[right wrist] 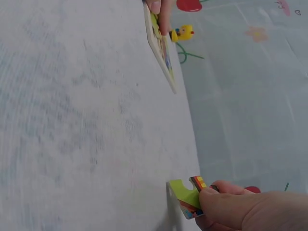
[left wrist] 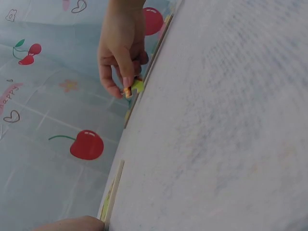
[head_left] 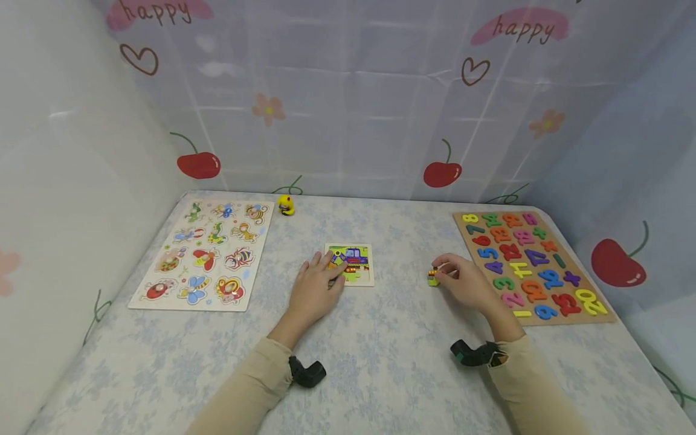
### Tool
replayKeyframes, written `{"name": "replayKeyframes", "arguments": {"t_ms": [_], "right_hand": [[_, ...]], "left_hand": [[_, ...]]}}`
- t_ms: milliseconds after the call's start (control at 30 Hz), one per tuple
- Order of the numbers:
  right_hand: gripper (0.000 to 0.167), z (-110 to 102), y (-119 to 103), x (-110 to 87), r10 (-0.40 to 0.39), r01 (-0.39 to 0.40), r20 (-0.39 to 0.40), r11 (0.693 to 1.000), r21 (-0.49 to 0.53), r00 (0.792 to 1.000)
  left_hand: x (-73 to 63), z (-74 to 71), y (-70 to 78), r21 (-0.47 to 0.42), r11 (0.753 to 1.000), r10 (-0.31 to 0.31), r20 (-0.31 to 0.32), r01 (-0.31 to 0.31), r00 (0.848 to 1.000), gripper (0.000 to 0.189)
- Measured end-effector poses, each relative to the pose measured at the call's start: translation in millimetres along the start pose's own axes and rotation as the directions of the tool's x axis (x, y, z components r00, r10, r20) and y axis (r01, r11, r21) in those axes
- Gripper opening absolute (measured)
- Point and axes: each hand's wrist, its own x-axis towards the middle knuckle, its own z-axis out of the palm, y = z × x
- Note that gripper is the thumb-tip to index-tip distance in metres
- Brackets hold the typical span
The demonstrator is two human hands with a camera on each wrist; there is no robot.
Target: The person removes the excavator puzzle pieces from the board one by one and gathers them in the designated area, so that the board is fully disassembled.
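Note:
A small framed jigsaw puzzle [head_left: 371, 266] with a purple vehicle picture lies near the middle of the table. My left hand [head_left: 316, 291] rests over its left side, fingers extended across the picture and covering part of it. To the right, my right hand [head_left: 466, 284] pinches a puzzle piece [head_left: 432, 278] between thumb and fingers, off to the side of the frame. In the right wrist view the puzzle piece [right wrist: 184, 196] is lime green with a rounded notch and a red, yellow and black strip. It is held tilted, its shadow beside it.
A white insect puzzle board [head_left: 187, 257] lies on the left. On the right, close behind my right hand, is a brown number board [head_left: 592, 319] with coloured numerals. A small yellow duck figure [head_left: 286, 205] stands at the back edge, before a printed curtain [head_left: 348, 121].

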Motion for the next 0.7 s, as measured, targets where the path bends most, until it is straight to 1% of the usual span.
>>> {"name": "replayKeyframes", "arguments": {"t_ms": [133, 233, 433, 700], "right_hand": [[0.019, -9, 9, -1.0, 0.011, -0.011, -0.005, 1.000, -0.016, 1.000], [0.018, -14, 12, -1.7, 0.035, -0.035, -0.001, 0.999, -0.033, 0.999], [0.021, -20, 10, -1.8, 0.062, -0.060, 0.023, 0.997, -0.055, 0.998], [0.023, -22, 7, 0.3, 0.093, -0.087, 0.060, 0.992, -0.097, 0.994]], "left_hand": [[-0.4, -0.5, 0.6, 0.001, 1.000, -0.006, 0.004, 0.006, 1.000, 0.041], [-0.4, -0.5, 0.9, 0.007, 1.000, -0.010, 0.008, 0.009, 1.000, 0.041], [-0.1, -0.2, 0.5, 0.010, 1.000, -0.012, 0.005, 0.012, 1.000, 0.041], [0.5, 0.0, -0.4, -0.002, 1.000, -0.004, 0.003, 0.004, 1.000, 0.041]]}}
